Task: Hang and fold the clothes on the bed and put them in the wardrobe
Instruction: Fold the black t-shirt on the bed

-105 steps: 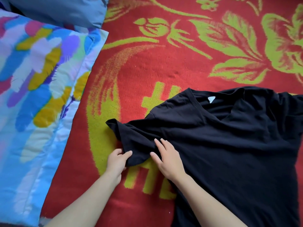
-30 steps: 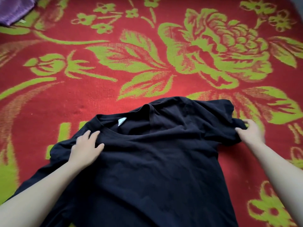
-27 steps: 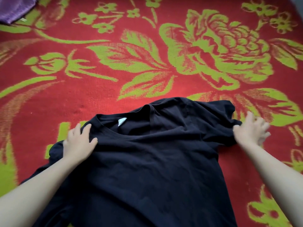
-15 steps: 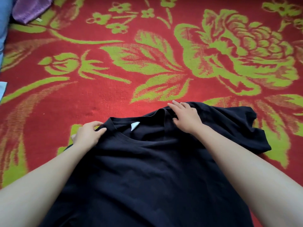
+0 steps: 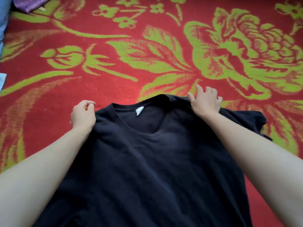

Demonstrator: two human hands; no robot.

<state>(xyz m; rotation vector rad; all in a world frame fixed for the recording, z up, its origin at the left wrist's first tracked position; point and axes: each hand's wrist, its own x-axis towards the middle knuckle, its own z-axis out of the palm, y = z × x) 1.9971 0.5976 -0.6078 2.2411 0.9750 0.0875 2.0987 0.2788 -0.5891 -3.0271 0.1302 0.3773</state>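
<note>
While the black cotton T-shirt [image 5: 147, 161] lies lengthwise, collar away from me, on the red-and-green floral bedspread [image 5: 114, 82], my left hand [image 5: 82, 114] and right hand [image 5: 205, 102], set apart, each grip a shoulder.

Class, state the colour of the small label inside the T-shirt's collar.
White label in the black T-shirt collar; head view shows it best.

A black T-shirt [image 5: 147, 169] of soft, matt knitted cloth is seen. A coarse, woven, matt red-and-green blanket [image 5: 114, 82] is spread beneath. At eleven o'clock, slightly glossy purple cloth [image 5: 31, 3] is visible.
</note>
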